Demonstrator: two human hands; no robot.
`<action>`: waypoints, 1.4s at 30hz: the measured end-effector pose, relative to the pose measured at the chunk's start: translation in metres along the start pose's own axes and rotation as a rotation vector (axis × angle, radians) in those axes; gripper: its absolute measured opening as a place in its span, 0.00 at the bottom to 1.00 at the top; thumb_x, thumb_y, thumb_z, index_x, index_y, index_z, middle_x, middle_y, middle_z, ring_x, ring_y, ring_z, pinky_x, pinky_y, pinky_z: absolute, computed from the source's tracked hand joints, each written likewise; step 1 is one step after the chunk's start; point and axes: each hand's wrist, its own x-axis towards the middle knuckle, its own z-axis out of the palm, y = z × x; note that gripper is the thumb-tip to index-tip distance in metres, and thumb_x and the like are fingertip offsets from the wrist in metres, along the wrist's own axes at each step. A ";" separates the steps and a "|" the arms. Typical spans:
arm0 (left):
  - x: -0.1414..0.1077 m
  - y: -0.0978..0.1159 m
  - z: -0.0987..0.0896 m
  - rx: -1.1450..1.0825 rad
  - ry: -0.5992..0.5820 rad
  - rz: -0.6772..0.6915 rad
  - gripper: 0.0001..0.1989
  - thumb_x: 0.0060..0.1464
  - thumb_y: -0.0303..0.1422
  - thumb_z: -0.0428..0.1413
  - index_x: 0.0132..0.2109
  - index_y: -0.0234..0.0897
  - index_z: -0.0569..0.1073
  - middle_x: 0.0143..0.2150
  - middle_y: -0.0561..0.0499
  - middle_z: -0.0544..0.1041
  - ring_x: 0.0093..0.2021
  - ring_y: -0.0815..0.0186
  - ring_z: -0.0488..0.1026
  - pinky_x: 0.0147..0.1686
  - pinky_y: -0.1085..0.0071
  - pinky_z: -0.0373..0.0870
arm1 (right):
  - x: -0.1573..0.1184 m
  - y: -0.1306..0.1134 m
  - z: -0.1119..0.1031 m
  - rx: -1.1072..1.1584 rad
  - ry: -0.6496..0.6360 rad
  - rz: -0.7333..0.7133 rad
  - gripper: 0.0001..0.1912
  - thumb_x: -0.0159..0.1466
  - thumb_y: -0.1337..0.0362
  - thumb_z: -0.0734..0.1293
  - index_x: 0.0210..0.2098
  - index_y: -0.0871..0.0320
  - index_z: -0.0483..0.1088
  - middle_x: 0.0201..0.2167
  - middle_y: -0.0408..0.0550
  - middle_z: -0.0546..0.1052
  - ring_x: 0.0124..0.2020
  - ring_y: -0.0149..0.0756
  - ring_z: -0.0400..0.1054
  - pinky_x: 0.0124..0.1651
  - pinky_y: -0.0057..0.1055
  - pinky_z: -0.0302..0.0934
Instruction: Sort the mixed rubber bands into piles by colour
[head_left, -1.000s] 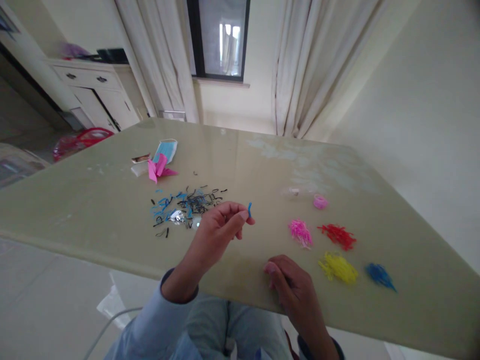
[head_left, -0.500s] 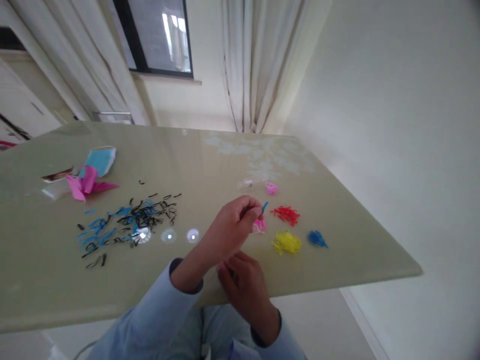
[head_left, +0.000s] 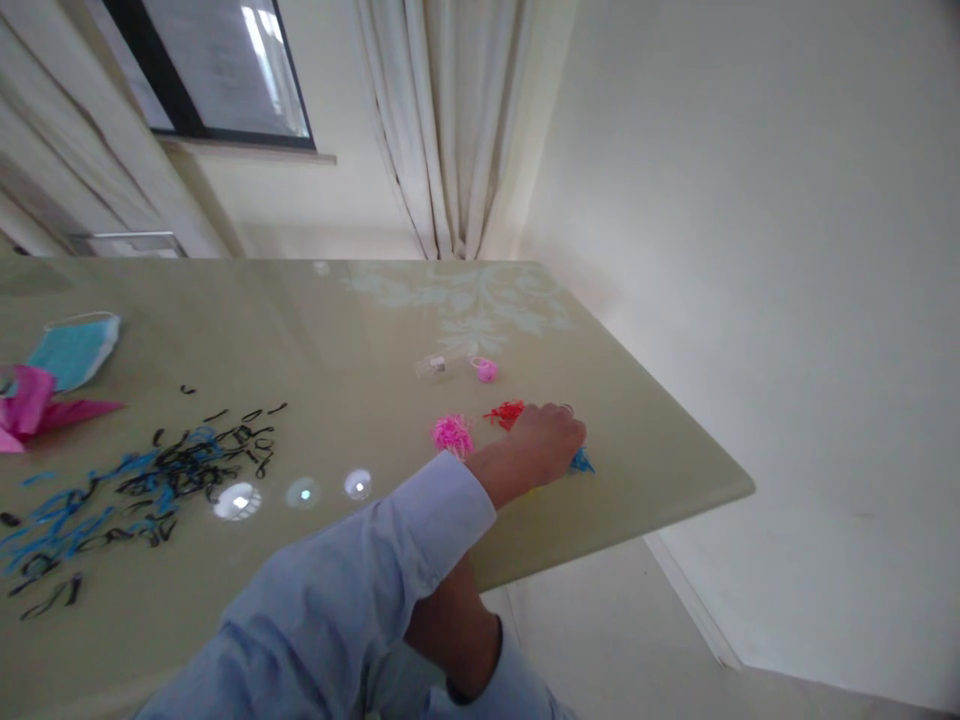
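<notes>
My left hand point(head_left: 546, 442) reaches across to the right and rests over the pile of blue rubber bands point(head_left: 582, 461). Its fingers are curled downward, and their tips and anything between them are hidden. Beside the knuckles lies a pile of red rubber bands point(head_left: 504, 413), partly covered. A pink pile of bands point(head_left: 452, 434) sits left of the wrist. Only a trace of the yellow bands point(head_left: 529, 491) shows under the hand. My right hand point(head_left: 448, 620) is low at the table's front edge, below the left forearm, its fingers hidden by the sleeve.
Mixed black and blue bands point(head_left: 187, 465) lie scattered on the left of the glossy table point(head_left: 337, 370). Behind the piles are a small clear container point(head_left: 439, 365) and a pink ring-like piece point(head_left: 486, 370). A blue face mask point(head_left: 75, 350) and pink wrapper point(head_left: 34, 405) lie far left.
My left hand has moved right, from above the pink pile to the blue pile. The blue band it held no longer shows. The view has turned right.
</notes>
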 end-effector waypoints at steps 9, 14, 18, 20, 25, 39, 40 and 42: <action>-0.006 -0.013 0.009 -0.018 0.041 0.024 0.12 0.60 0.25 0.49 0.38 0.33 0.78 0.40 0.41 0.77 0.39 0.59 0.77 0.39 0.64 0.73 | 0.008 -0.001 -0.004 0.192 -0.053 0.047 0.22 0.68 0.57 0.62 0.60 0.52 0.68 0.56 0.51 0.75 0.61 0.40 0.65 0.66 0.36 0.55; -0.036 -0.014 -0.003 -0.223 0.216 -0.016 0.13 0.62 0.29 0.49 0.37 0.36 0.78 0.39 0.45 0.78 0.42 0.62 0.75 0.44 0.68 0.70 | 0.013 0.000 -0.012 0.315 -0.056 0.010 0.16 0.66 0.60 0.62 0.51 0.54 0.74 0.50 0.53 0.79 0.53 0.42 0.72 0.57 0.36 0.63; -0.083 -0.018 -0.012 -0.346 0.355 -0.086 0.12 0.63 0.30 0.49 0.38 0.37 0.78 0.40 0.46 0.78 0.43 0.63 0.74 0.47 0.68 0.69 | 0.019 0.000 -0.026 0.460 -0.039 0.058 0.11 0.63 0.62 0.65 0.41 0.55 0.77 0.42 0.51 0.82 0.44 0.43 0.75 0.48 0.34 0.66; -0.111 -0.023 -0.009 -0.408 0.425 -0.154 0.11 0.63 0.30 0.49 0.40 0.37 0.78 0.41 0.47 0.79 0.43 0.63 0.74 0.47 0.68 0.68 | 0.021 0.001 -0.030 0.513 -0.048 0.114 0.07 0.61 0.65 0.66 0.33 0.57 0.77 0.34 0.50 0.83 0.37 0.41 0.76 0.40 0.31 0.65; -0.190 -0.044 0.016 -0.553 0.562 -0.430 0.14 0.60 0.24 0.49 0.48 0.38 0.76 0.43 0.48 0.80 0.44 0.64 0.74 0.48 0.67 0.69 | 0.023 0.002 -0.035 0.601 0.012 0.151 0.13 0.63 0.68 0.63 0.23 0.58 0.73 0.25 0.49 0.77 0.28 0.35 0.71 0.32 0.28 0.58; -0.302 -0.032 0.045 -0.743 0.747 -0.576 0.11 0.59 0.24 0.50 0.41 0.36 0.77 0.37 0.48 0.79 0.39 0.65 0.73 0.41 0.71 0.68 | 0.100 -0.021 -0.049 0.661 -0.262 0.131 0.11 0.65 0.59 0.64 0.42 0.58 0.75 0.32 0.46 0.78 0.28 0.32 0.69 0.32 0.27 0.61; -0.301 -0.032 0.045 -0.757 0.771 -0.592 0.11 0.58 0.23 0.50 0.41 0.36 0.77 0.38 0.48 0.79 0.39 0.65 0.73 0.41 0.71 0.68 | 0.112 -0.027 -0.048 0.646 -0.270 0.105 0.12 0.64 0.60 0.65 0.44 0.58 0.74 0.32 0.46 0.79 0.27 0.31 0.69 0.32 0.27 0.61; -0.300 -0.033 0.045 -0.794 0.815 -0.605 0.13 0.56 0.22 0.50 0.42 0.37 0.78 0.39 0.48 0.80 0.40 0.65 0.74 0.42 0.70 0.68 | 0.137 -0.039 -0.044 0.605 -0.275 0.049 0.12 0.64 0.62 0.64 0.44 0.58 0.74 0.30 0.44 0.79 0.26 0.31 0.68 0.32 0.27 0.61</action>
